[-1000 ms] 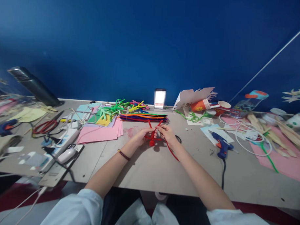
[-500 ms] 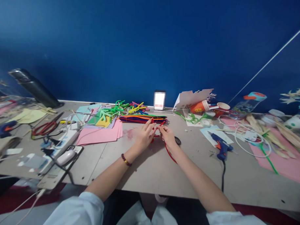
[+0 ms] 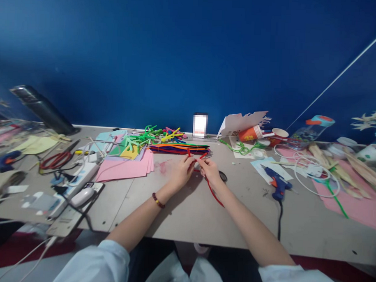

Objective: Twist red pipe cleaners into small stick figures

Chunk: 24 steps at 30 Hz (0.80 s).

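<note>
Between my two hands, over the middle of the table, is a red pipe cleaner (image 3: 215,194). My left hand (image 3: 183,169) pinches it with the fingertips, and a short red end sticks up above them. Close beside it, my right hand (image 3: 210,169) also pinches the red pipe cleaner; its long tail hangs below that hand toward my right forearm. The fingertips of both hands nearly meet, and they hide the point where the red strands come together. Just beyond my hands lies a bundle of pipe cleaners (image 3: 178,149) in purple, orange, black and other colours.
A phone (image 3: 200,126) with a bright screen leans against the blue wall. Pink paper (image 3: 125,168) and bent green pipe cleaners (image 3: 145,136) lie on the left, near a power strip (image 3: 78,184). On the right are a blue glue gun (image 3: 278,184) and paper cups (image 3: 250,134).
My left fingers, spread before, have closed into a pinch on the red pipe cleaner. My right hand has barely moved, and the hanging red tail has shifted slightly right.
</note>
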Each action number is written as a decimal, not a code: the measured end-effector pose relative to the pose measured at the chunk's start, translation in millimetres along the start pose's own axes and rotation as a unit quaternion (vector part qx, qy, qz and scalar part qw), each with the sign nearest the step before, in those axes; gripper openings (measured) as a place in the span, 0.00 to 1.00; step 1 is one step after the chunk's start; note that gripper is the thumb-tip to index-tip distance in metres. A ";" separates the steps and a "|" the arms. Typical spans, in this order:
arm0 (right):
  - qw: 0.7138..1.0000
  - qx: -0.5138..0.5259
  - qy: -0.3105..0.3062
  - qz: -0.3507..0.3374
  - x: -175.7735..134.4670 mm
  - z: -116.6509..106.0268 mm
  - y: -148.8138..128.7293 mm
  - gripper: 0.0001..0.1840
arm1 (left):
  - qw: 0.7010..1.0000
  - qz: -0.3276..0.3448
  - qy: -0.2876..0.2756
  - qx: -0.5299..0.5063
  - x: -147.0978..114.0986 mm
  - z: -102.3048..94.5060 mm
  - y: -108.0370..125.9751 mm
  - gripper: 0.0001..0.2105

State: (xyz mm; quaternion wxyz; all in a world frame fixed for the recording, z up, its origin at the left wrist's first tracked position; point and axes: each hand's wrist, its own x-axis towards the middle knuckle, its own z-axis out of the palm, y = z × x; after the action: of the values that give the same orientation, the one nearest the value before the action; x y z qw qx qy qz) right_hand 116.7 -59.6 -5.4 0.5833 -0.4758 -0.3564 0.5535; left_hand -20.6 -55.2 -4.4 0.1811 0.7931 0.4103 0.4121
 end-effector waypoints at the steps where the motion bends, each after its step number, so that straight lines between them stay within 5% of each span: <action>1: 1.000 -0.001 -0.009 0.001 0.3 -1.0 -0.6 0.23 | 0.999 -0.027 -0.017 -0.038 0.9 -0.3 0.5 0.10; 5: 0.998 -0.005 -0.067 0.012 3.5 -8.2 -6.3 0.21 | 0.965 -0.123 -0.069 -0.222 6.6 -2.2 0.3 0.10; 10: 0.990 -0.051 -0.126 0.021 9.2 -19.2 -15.1 0.21 | 0.865 -0.261 -0.131 -0.408 9.7 -8.1 6.4 0.12; 17: 0.983 -0.075 -0.169 0.011 11.3 -26.1 -16.7 0.19 | 0.733 -0.306 -0.221 -0.566 6.8 -10.8 3.3 0.11; 24: 0.975 -0.093 -0.202 0.029 12.2 -30.3 -17.0 0.19 | 0.703 -0.320 -0.213 -0.599 9.8 -9.6 -1.0 0.09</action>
State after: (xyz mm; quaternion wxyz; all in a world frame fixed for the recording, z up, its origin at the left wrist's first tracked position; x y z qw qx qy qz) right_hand 152.1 -51.3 0.6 0.4361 -0.4165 -0.5027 0.6194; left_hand -25.6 -47.2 5.6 0.8213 0.4050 0.2572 0.3086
